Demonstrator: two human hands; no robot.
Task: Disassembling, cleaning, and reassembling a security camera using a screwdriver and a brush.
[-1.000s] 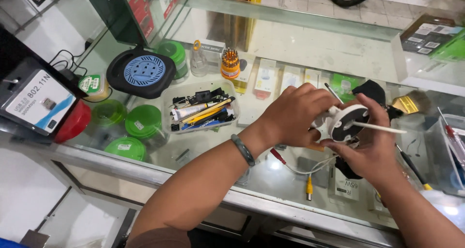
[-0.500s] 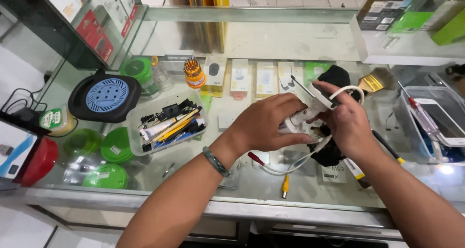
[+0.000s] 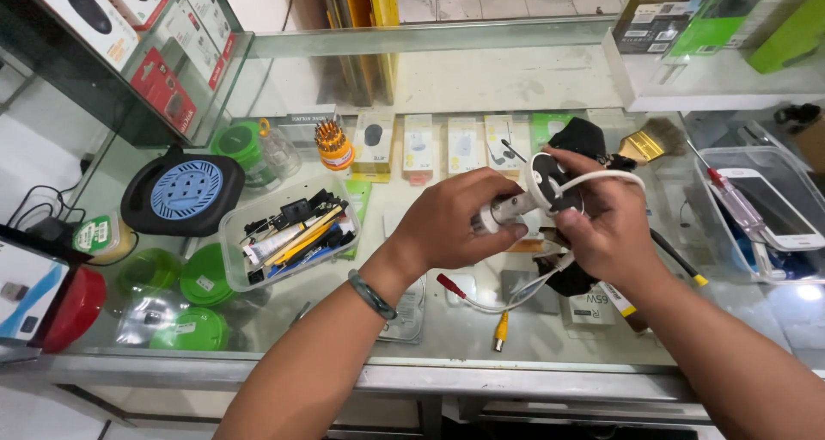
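Above the glass desk point(image 3: 447, 337), the left hand point(image 3: 455, 221) closes its fingers around the small white round camera point(image 3: 550, 186) by its mounting arm, while the right hand point(image 3: 606, 225) clasps the disc-shaped head, its white cable point(image 3: 524, 294) dangling. The camera is apparently being turned on its mount; continuing calls for a firm twist.

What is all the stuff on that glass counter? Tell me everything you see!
small camera: one, white, held in both hands above the counter
cable: one, white with red and yellow plugs, hanging from the camera onto the glass
tool tray: one, clear, left of the hands
cord reel: one, black and blue, far left
screwdriver set: one, orange, behind the tray
brush: one, tan bristles, back right
phone: one, white, in the clear box on the right
left hand: grips the camera's stem
right hand: holds the camera's round head
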